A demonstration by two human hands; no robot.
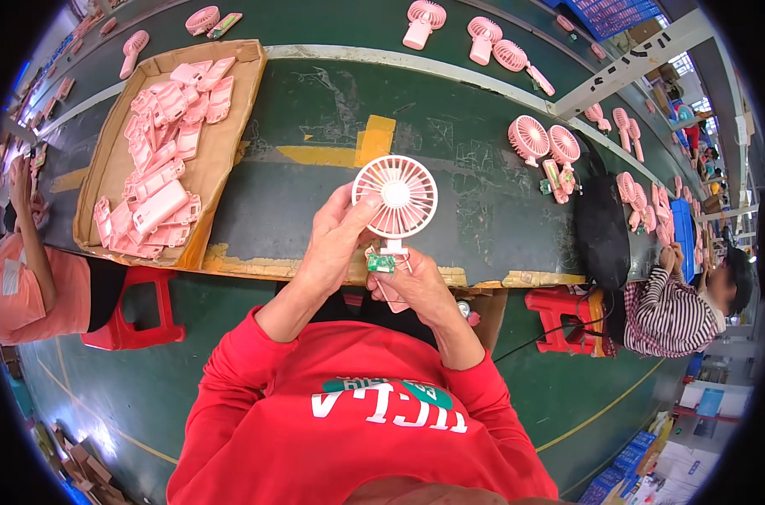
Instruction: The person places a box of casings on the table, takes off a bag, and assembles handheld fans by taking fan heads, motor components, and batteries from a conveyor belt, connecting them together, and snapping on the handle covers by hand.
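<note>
A small pink handheld fan (397, 220) is held up over the near edge of the bench, its round grille upright. My left hand (338, 231) grips the left side of the grille, with the thumb across its front. Lower down, my right hand (416, 286) closes around the handle part, where a green circuit board (381, 263) lies exposed below the fan's neck. A pale pink handle piece (390, 296) sticks out beneath the right fingers; how it joins the fan is hidden.
A cardboard tray (252, 80) heaped with pink plastic shells (163, 202) stands on the bench to the left. Two unfinished fans (530, 137) lie at the right near a black bag (602, 231). More fans (424, 21) sit on the far belt. Seated people (673, 316) flank me, with red stools (138, 311).
</note>
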